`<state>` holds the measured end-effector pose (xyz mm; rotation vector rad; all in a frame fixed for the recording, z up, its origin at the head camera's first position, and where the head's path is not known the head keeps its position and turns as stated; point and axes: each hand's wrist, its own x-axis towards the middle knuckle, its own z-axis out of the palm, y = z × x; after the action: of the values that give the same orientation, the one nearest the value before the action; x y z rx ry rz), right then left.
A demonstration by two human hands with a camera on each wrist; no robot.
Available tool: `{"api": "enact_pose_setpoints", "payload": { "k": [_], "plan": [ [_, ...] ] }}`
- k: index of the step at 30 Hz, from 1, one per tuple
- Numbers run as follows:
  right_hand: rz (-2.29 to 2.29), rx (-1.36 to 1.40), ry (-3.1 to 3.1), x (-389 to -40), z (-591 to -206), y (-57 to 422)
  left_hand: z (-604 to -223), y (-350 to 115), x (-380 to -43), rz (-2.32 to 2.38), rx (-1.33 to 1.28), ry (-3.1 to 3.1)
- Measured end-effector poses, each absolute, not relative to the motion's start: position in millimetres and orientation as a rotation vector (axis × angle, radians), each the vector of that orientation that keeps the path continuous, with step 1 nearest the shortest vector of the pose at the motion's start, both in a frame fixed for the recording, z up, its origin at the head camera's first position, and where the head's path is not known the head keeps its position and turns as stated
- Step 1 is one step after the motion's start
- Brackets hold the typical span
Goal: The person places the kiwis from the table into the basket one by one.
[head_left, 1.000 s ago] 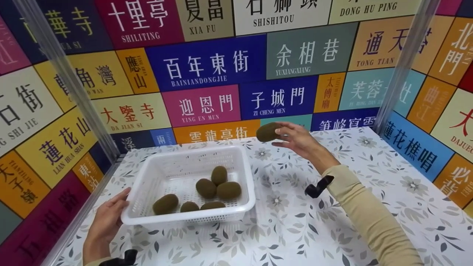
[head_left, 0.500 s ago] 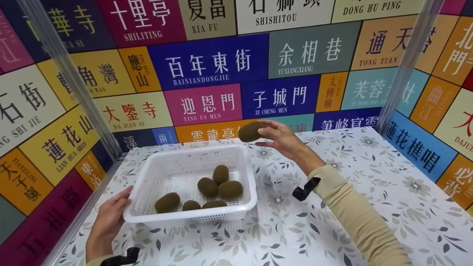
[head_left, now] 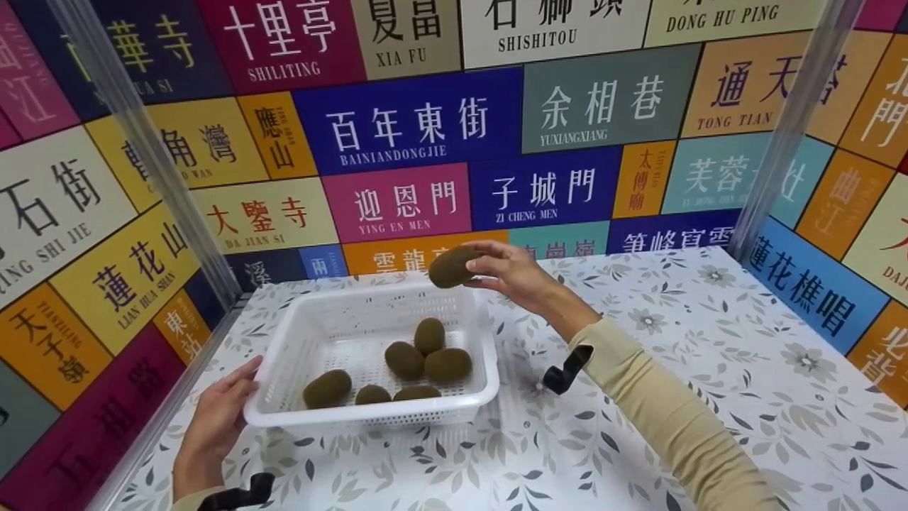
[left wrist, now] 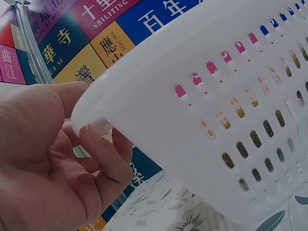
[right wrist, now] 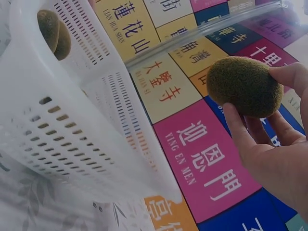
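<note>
My right hand pinches a brown fuzzy kiwi between thumb and fingertips, held in the air above the far right corner of a white plastic basket. In the right wrist view the held kiwi is apart from the basket wall. My left hand grips the basket's left rim; the left wrist view shows its fingers curled under the rim. Inside the basket lie several more kiwis, one at the left and a cluster toward the right. The front wall partly hides the nearest ones.
The basket stands on a table with a white leaf-and-flower cover. Behind and beside it rise walls of coloured panels with Chinese lettering. Clear upright strips mark the corners. A black strap end sticks out at the right wrist.
My right hand has carried the kiwi leftward, from right of the basket to above its far right corner. The left hand keeps its grip on the rim, and the kiwis inside lie unmoved.
</note>
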<state>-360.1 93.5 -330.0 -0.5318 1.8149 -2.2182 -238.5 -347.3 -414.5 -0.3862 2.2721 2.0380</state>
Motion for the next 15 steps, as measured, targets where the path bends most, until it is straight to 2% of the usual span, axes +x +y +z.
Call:
{"api": "enact_pose_setpoints", "payload": {
  "k": [15],
  "plan": [
    [-2.093, -0.573, 1.842, -365.1, -333.9, 49.8, -414.3, -349.1, -239.2, 2.07, -0.373, 2.238]
  ]
}}
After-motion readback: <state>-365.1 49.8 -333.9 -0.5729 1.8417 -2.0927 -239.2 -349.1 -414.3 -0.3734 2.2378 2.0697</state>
